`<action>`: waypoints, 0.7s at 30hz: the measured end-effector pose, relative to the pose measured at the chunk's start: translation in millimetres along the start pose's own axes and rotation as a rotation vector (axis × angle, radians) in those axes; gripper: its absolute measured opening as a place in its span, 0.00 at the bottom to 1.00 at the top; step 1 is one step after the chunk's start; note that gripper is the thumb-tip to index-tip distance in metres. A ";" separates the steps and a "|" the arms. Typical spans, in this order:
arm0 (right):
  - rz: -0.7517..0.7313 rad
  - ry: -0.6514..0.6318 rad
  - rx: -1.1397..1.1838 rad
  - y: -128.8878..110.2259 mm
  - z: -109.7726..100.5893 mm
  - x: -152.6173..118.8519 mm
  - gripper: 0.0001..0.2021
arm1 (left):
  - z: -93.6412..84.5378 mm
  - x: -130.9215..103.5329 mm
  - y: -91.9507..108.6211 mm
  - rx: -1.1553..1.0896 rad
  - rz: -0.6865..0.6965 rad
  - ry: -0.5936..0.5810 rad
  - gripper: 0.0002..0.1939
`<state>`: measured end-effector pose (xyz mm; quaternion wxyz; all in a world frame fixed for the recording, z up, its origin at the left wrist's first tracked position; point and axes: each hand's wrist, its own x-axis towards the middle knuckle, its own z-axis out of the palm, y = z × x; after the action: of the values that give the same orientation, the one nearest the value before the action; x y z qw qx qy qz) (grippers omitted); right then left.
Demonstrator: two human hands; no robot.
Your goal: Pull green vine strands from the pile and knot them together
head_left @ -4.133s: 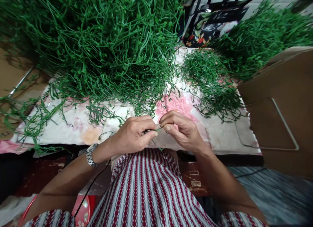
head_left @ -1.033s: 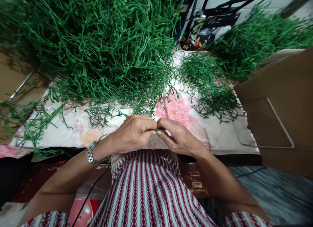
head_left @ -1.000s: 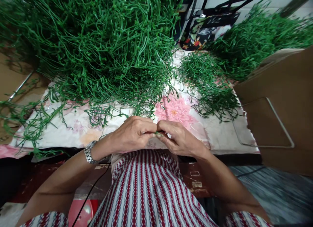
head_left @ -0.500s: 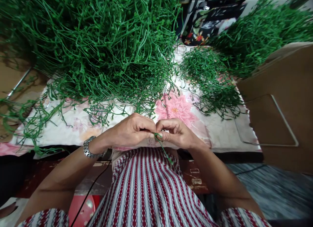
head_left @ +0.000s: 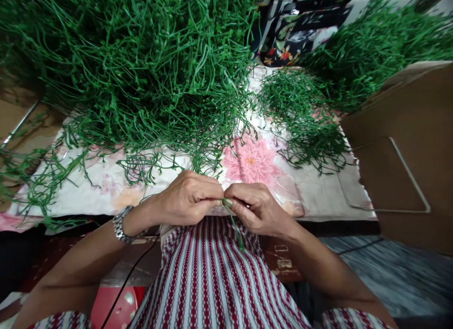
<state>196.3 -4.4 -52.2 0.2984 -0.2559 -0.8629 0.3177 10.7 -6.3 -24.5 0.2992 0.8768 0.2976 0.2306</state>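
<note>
Over your striped garment (head_left: 208, 277) hangs a thin green stem (head_left: 235, 226), its upper end at your meeting fingertips and its lower tip in front of your lap. Your left hand (head_left: 189, 198), with a metal watch (head_left: 121, 223) at the wrist, and your right hand (head_left: 260, 208) both pinch that upper end, thumbs pressed to curled forefingers. Beyond them you have the flowered cloth (head_left: 325, 197), then a small tangle of stems (head_left: 304, 116) on your right, a large green heap (head_left: 152, 69) to the left, and farthest, a dark floral bag (head_left: 293, 36).
</note>
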 end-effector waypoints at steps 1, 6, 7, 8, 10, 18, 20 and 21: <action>-0.053 -0.015 -0.009 -2.8 -0.5 -0.7 0.10 | -1.4 -0.6 2.5 -0.018 0.039 -0.021 0.12; -0.166 -0.042 0.053 -10.7 -17.2 -13.6 0.09 | -17.5 -16.4 9.1 -0.016 0.132 -0.024 0.12; -0.126 0.027 0.050 -9.3 -24.5 -17.4 0.09 | -22.2 -20.3 7.8 -0.010 0.119 0.019 0.10; -0.073 0.118 0.023 -6.3 -32.7 -20.6 0.09 | -26.2 -23.2 5.7 0.000 0.097 0.073 0.09; 0.028 0.286 -0.124 4.8 -50.9 -24.1 0.06 | -29.8 -24.3 0.9 0.035 0.042 0.150 0.07; 0.256 0.398 -1.137 81.6 -115.1 -18.5 0.10 | -4.7 1.4 -7.3 -0.005 -0.150 0.241 0.06; 0.218 0.397 -1.083 76.9 -109.8 -14.5 0.13 | -2.2 3.6 -7.6 -0.016 -0.155 0.272 0.06; 0.182 0.405 -0.998 68.8 -101.8 -11.1 0.15 | -1.6 4.5 -7.5 -0.020 -0.155 0.295 0.06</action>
<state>290.3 74.7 -41.2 0.2723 -0.4961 -0.8085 -0.1616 10.1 2.2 -27.3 0.2780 0.8046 0.4028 0.3362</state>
